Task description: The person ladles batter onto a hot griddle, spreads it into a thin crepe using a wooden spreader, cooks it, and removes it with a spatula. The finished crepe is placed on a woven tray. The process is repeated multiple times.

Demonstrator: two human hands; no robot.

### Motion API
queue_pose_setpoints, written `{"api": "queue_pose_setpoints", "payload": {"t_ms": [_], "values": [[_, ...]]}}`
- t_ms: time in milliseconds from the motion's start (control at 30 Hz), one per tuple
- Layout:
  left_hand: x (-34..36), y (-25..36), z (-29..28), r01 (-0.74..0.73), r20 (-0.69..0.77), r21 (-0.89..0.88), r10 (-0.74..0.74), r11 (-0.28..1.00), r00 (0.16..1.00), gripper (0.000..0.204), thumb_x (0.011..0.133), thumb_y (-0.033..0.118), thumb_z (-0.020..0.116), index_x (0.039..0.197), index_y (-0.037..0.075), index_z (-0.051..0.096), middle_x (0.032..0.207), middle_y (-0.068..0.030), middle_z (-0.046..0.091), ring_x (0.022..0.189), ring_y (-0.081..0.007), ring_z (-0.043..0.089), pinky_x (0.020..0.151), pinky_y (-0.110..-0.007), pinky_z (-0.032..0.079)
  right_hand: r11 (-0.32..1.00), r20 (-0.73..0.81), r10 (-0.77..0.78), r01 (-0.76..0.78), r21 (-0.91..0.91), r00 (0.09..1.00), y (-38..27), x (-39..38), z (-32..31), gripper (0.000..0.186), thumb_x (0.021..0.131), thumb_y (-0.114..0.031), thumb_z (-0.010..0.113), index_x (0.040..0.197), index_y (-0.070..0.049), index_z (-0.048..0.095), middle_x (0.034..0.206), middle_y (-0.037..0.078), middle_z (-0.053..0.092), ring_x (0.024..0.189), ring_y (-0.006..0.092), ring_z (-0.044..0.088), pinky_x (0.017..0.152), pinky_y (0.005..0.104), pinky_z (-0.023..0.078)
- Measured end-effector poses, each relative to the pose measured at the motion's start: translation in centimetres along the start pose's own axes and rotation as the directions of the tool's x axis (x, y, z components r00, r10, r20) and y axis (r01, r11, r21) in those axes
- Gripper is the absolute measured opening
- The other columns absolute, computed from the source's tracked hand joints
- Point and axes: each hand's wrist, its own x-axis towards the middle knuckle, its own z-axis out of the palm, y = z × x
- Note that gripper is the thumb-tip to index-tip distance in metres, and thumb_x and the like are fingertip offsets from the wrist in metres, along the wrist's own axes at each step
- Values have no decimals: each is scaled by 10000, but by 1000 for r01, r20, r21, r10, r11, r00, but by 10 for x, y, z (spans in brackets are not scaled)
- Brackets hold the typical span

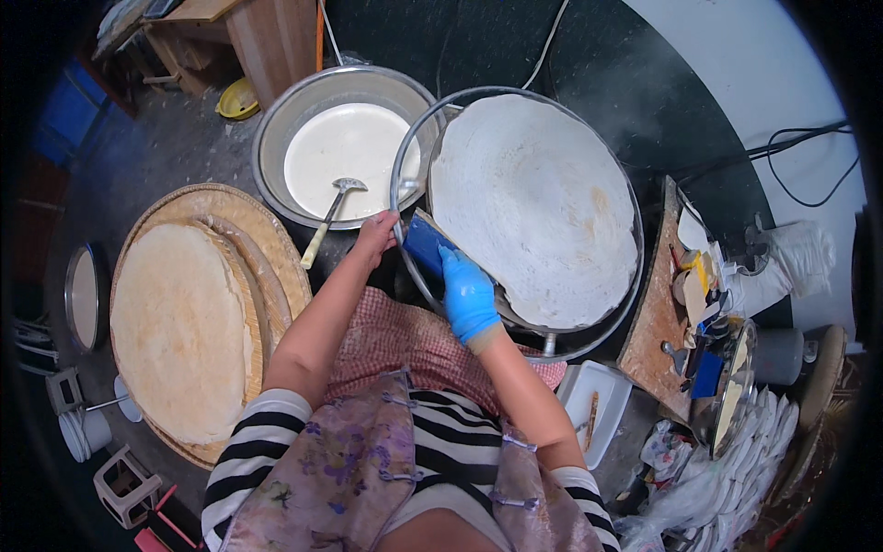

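A wide, pale, thin pancake (543, 212) covers the round griddle (549, 326), its rim uneven and lightly browned in one patch. Around the griddle runs a metal ring (510, 90). At the ring's left side, the fingers of my bare left hand (374, 237) are closed on it. My right hand (469, 293), in a blue glove, grips a blue scraper (426, 245) with a straight edge, held at the pancake's near left border. Behind my left hand stands a steel basin (268, 156) of white batter (322, 152). A ladle (322, 230) leans in it, handle toward me.
On the left, a stack of large flat pancakes (179, 331) lies on a round woven tray (276, 244). To the right stand a cluttered wooden board (648, 340), a white tray (575, 391) and plastic bags (727, 469). A small stool (127, 488) is low on the left.
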Motion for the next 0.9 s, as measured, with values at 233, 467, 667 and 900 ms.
{"api": "queue_pose_setpoints", "payload": {"t_ms": [233,467,667,900], "values": [[-64,-121,35,-201,95,295,180,934,979,103,854,163,554,894,68,549,785,-66,592,711,-188,570,625,-308,477,1000,-33,1,-1,-9,999,-1,13,4,405,744,4,479,1148,-11,505,1023,185,577,900,338,576,786,391,470],[-93,-98,65,-51,63,86,45,995,997,192,850,278,584,913,98,596,799,-10,563,744,-126,499,672,-273,407,999,-6,0,0,-53,1000,6,23,6,401,759,-4,469,1159,-15,504,1031,179,584,891,327,584,776,384,476],[-11,-19,7,-137,24,-25,138,990,990,226,885,317,527,896,93,557,810,-27,595,781,-113,559,679,-219,441,998,-27,21,-23,-64,999,11,45,9,392,766,-5,471,1155,-26,512,1028,170,590,879,321,590,762,386,480],[-101,-144,64,8,283,-115,25,993,959,225,894,282,518,818,77,571,791,-62,599,742,-129,556,665,-256,440,996,-57,11,-15,-85,998,18,60,14,381,766,-2,474,1143,-29,527,1026,182,594,869,325,594,764,390,482]]}}
